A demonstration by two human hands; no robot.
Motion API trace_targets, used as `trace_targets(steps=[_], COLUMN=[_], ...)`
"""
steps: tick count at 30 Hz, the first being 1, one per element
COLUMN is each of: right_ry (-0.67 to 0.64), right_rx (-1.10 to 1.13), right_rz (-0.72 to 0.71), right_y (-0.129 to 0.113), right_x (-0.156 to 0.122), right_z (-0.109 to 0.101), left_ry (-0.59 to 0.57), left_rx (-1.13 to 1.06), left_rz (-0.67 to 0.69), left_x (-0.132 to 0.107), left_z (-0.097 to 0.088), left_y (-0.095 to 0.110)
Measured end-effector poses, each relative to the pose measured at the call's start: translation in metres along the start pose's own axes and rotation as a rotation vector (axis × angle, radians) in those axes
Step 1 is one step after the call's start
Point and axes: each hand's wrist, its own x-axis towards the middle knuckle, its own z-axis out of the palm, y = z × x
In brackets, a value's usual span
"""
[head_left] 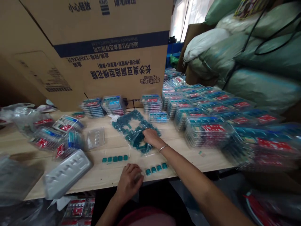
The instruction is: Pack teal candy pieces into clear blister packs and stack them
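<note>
Well, our open right hand keeps the bag steady.
Our left hand curls at the table just beside the teal pieces; its grip we cannot tell.

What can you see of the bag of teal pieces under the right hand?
It's a clear plastic bag, crumpled and glossy, lying flat on the light wooden tabletop. It holds many small teal pieces, bunched in a rough ring around a gap, with a denser heap at the lower right. A white scrap sits at its upper-left end. The right hand rests on its right side. Whether the bag is sealed can't be told.
</note>
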Motion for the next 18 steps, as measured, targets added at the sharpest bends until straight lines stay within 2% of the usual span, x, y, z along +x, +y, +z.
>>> trace_targets(steps=[3, 5, 8, 11, 13, 15, 18], right_ry=[0.04, 0.118, 0.192, 0.102, 0.047, 0.046, 0.109], right_rx=[0.004, 0.126, 0.565, 0.917, 1.047, 1.151, 1.227], right_rz=[-0.028, -0.07, -0.148, -0.152, -0.109, -0.043, 0.062], right_y=[0.003, 0.003, -0.005, -0.02, -0.029, -0.035, -0.04], right_x=[-0.014, -0.033, -0.069, -0.102, -0.118, -0.13, -0.147], right_z=[-0.004, -0.009, -0.011, -0.004, 0.003, 0.013, 0.028], left_ry=[0.017, 0.057, 0.191, 0.271, 0.25, 0.199, 0.075], left_rx=[-0.054, -0.143, -0.32, -0.487, -0.596, -0.697, -0.882], left_rz=[-0.022, -0.051, -0.176, -0.282, -0.284, -0.309, -0.456], left_x=[-0.002, -0.002, 0.004, 0.016, 0.022, 0.023, 0.014], left_z=[0.0, -0.002, -0.007, -0.014, -0.017, -0.019, -0.017], left_y=[-0.002, -0.002, 0.001, 0.009, 0.014, 0.02, 0.026])
